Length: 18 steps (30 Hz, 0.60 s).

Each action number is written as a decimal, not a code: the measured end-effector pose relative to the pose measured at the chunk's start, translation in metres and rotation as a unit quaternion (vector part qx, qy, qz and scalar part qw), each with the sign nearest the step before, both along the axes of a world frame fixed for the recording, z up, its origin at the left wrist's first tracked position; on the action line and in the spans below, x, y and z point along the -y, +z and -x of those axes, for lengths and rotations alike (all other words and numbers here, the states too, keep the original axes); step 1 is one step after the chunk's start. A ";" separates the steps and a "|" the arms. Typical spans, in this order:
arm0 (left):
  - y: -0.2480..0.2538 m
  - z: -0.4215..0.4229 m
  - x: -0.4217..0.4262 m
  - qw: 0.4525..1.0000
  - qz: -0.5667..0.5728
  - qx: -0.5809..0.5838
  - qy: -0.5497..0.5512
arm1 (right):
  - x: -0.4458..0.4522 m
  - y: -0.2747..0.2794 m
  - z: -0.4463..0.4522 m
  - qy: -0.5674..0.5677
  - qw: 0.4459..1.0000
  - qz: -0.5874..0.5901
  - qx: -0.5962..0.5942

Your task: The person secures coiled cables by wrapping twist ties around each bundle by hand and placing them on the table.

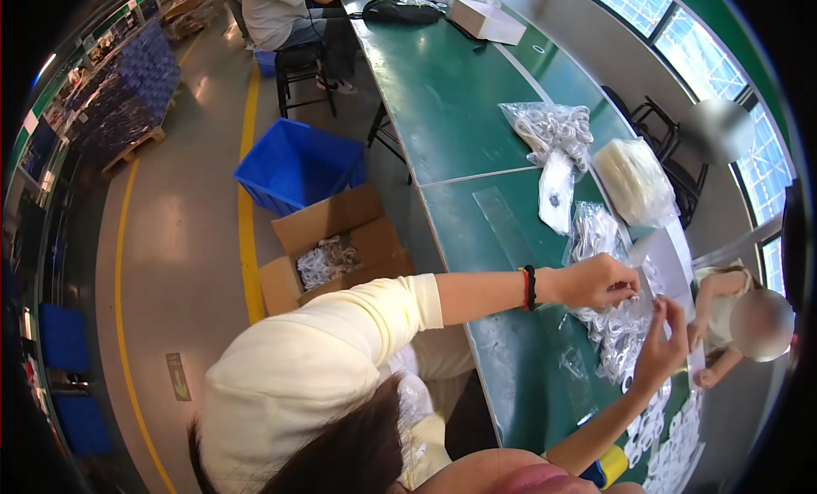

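Note:
My left hand (pixel 602 281), with red and black bands at its wrist, is closed in a pinch over a pile of white cables (pixel 619 336). My right hand (pixel 665 345) faces it from below, thumb and fingers pinched close to the left fingertips. What either hand holds is too small to make out. A white box (pixel 659 260) stands just beyond the hands. Flat white pieces (pixel 672 439) lie below the right hand. Above the left hand are a clear bag of cables (pixel 551 130) and a white packet (pixel 556 192).
A wrapped white bundle (pixel 634 181) lies along the far part of the green table (pixel 477 230). An open carton (pixel 332 251) and a blue bin (pixel 298 166) stand on the floor. Another person (pixel 723 315) is across the table; one more sits at the top.

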<state>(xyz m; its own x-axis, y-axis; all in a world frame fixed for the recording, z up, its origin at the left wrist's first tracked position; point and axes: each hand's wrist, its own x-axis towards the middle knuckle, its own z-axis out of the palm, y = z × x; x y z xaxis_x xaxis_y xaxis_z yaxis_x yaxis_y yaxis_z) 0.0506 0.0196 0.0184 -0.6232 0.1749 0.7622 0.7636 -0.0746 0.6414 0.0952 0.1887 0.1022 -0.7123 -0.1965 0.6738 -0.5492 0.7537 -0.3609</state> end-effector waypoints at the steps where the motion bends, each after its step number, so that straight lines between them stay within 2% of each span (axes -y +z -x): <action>1: 0.001 0.000 0.000 1.000 0.000 0.001 -0.002 | 0.004 0.004 -0.004 0.009 0.999 -0.052 0.008; 4: 0.002 0.000 0.001 1.000 -0.015 0.020 -0.015 | 0.018 -0.001 -0.007 0.008 0.995 -0.099 -0.007; 7: 0.003 0.002 0.002 1.000 0.018 0.006 0.017 | 0.018 -0.003 -0.005 0.008 0.998 -0.053 0.025; 10: 0.001 0.003 0.000 1.000 0.027 0.008 -0.008 | 0.015 -0.003 -0.004 0.001 0.999 -0.019 0.031; 12: -0.002 0.006 -0.003 0.998 0.016 -0.051 0.019 | 0.011 -0.002 -0.002 0.014 0.999 -0.019 0.035; 18: -0.004 0.006 -0.005 0.997 0.032 -0.069 0.025 | 0.010 -0.003 -0.002 -0.016 0.993 -0.110 -0.033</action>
<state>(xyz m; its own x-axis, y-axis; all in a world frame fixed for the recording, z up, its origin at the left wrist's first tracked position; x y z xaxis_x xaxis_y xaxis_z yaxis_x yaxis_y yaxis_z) 0.0442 0.0250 0.0148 -0.5231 0.1977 0.8290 0.8462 0.0040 0.5329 0.0976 0.1791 0.0991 -0.6759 -0.3220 0.6629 -0.5413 0.8273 -0.1501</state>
